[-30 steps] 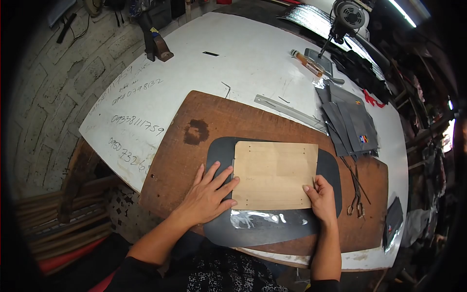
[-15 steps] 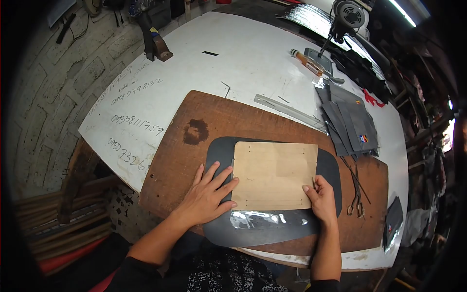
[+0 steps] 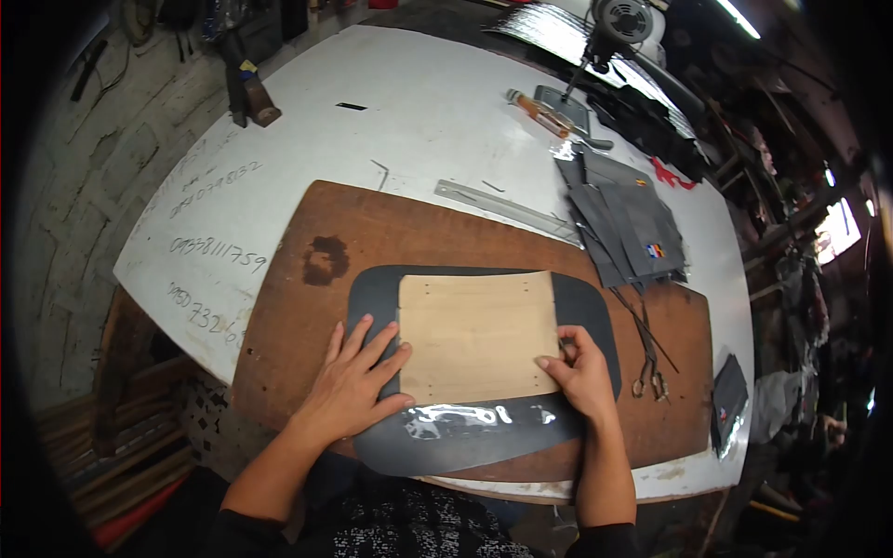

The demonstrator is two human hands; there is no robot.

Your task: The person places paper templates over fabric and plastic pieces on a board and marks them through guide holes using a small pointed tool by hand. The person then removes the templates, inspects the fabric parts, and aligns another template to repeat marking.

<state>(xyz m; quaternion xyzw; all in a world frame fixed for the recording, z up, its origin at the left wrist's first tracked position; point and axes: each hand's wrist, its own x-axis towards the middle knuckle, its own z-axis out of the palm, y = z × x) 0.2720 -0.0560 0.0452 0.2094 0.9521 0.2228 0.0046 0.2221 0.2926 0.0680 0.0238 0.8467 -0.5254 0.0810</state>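
Observation:
A tan cardboard rectangle (image 3: 477, 337) with small holes near its corners lies on a dark grey rounded sheet (image 3: 409, 460). The sheet has a shiny clear strip (image 3: 456, 418) just below the cardboard. My left hand (image 3: 352, 383) is open, fingers spread flat on the grey sheet, with fingertips at the cardboard's left edge. At the opposite edge, my right hand (image 3: 581, 372) is closed, with the thumb over the cardboard's lower right side and the fingers curled. A small dark spot shows between those fingers, too small to make out.
A brown board (image 3: 279, 307) lies under the sheet on a white table (image 3: 409, 102). Scissors (image 3: 648, 358), a stack of grey pieces (image 3: 623, 214) and a metal ruler (image 3: 502, 209) lie to the right and beyond. Farther back are an orange-handled tool (image 3: 539, 113) and a motor-topped machine (image 3: 621, 20).
The whole view has shifted, so the table and everything on it appear farther left. Both hands keep nearly the same places against the cardboard.

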